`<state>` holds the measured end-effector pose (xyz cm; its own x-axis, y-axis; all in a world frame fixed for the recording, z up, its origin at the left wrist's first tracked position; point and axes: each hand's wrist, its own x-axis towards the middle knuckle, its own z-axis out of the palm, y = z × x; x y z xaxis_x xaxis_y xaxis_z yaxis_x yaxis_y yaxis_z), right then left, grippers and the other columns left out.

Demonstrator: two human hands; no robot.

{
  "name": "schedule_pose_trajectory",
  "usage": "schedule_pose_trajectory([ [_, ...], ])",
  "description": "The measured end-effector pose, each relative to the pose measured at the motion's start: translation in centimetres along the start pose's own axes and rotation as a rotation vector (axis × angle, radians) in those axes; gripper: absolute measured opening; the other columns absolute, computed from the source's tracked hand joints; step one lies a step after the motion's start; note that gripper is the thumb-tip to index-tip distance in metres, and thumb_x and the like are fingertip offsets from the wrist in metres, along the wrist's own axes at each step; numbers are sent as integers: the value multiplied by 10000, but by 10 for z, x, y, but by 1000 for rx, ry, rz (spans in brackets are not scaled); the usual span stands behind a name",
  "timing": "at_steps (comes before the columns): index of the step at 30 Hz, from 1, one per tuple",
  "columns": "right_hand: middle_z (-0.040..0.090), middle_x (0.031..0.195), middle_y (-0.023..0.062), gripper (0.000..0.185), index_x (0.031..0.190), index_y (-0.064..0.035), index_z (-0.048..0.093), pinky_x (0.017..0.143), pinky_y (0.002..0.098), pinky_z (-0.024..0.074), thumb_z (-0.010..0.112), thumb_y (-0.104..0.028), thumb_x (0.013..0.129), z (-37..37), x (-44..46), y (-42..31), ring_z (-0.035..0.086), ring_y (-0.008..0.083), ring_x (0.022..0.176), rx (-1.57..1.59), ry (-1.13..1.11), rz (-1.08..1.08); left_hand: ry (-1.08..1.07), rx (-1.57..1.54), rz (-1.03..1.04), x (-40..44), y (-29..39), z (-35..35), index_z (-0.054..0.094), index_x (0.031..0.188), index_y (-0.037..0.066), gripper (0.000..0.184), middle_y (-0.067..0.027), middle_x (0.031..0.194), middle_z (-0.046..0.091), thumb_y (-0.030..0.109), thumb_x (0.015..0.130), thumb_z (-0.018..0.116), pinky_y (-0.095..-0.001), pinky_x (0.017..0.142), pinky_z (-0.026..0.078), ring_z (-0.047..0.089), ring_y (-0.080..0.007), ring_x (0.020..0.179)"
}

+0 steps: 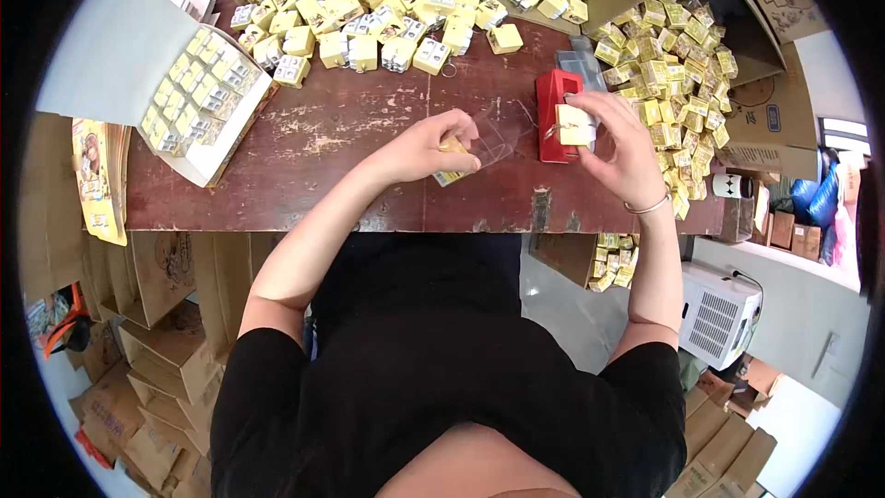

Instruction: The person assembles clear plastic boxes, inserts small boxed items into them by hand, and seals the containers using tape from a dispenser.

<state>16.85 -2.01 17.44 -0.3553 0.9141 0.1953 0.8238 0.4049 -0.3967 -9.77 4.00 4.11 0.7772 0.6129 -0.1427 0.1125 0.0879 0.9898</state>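
Observation:
My right hand (625, 148) pinches a small yellow-and-white block (573, 126) between thumb and fingers, in front of a red holder (551, 92). My left hand (435, 146) is closed around a clear plastic box (496, 140) whose yellow printed part (450, 171) shows below the fingers. The two hands are apart over the dark red table (350, 120). Past them lies a big heap of similar yellow-and-white blocks (396, 9), some with metal key rings.
At the left stands an open white carton (221, 152) with rows of blocks. Packed yellow boxes (668, 74) are piled on the right, near cardboard cartons (770, 120). Yellow printed bags (101, 175) hang at the left edge. A white appliance (719, 314) stands at lower right.

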Motion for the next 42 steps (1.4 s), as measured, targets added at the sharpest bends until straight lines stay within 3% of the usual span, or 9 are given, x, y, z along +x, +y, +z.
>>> schedule_pose_trajectory([
  [7,549,1146,110,455,1134,-82,581,905,380,481,631,49,701,23,20,-26,548,324,1091,-7,-179,-130,-64,-44,26,13,-9,11,545,1087,26,449,-75,984,601,240,771,781,-291,816,460,565,-148,916],
  [11,569,1168,120,455,1161,-85,583,937,400,476,622,44,726,33,22,-24,570,332,1093,321,-333,-68,-79,-64,89,11,-13,16,534,1112,39,460,-78,1018,615,197,763,787,-296,840,465,579,-142,957],
  [15,614,1166,133,471,1194,-77,578,977,377,468,649,12,737,33,16,-25,567,316,1148,294,-251,-106,2,-43,134,4,-14,22,485,1175,59,540,-63,1029,610,160,745,796,-298,844,468,573,-134,972],
  [18,626,735,88,96,766,-7,641,870,468,515,701,-80,751,12,18,-50,622,234,732,691,4,-168,37,-83,149,5,-24,26,460,1144,83,565,-66,1037,588,111,707,818,-312,840,467,564,-148,983],
  [19,502,546,27,361,577,-50,528,795,511,533,664,-255,841,14,16,-62,498,167,536,1068,165,-215,85,-21,202,7,-31,28,460,1135,90,567,-70,1048,589,110,700,823,-315,831,469,570,-155,978],
  [21,424,486,-9,623,501,-118,415,760,520,562,461,-532,965,-6,21,-88,410,132,448,1544,139,-470,160,-11,222,10,-38,32,463,1156,87,597,-67,1074,592,68,684,827,-320,861,472,581,-165,1007],
  [22,413,461,-12,637,475,-141,398,735,512,579,446,-537,971,-11,33,-97,384,124,412,1741,85,-744,189,-21,242,12,-44,33,465,1163,82,596,-65,1093,594,57,686,821,-322,879,473,584,-170,1023],
  [23,435,463,-4,608,472,-143,398,630,416,593,418,-422,1012,-24,33,-114,400,110,405,1812,70,-751,251,70,212,9,-43,33,470,1173,78,598,-69,1095,600,55,687,819,-324,881,478,592,-176,1023],
  [42,411,466,-3,544,487,-143,383,593,385,498,423,-358,985,-30,15,-105,369,103,408,1512,313,-665,381,-57,82,8,-54,37,474,1132,83,570,-71,1076,632,63,682,823,-330,876,490,608,-173,1008],
])
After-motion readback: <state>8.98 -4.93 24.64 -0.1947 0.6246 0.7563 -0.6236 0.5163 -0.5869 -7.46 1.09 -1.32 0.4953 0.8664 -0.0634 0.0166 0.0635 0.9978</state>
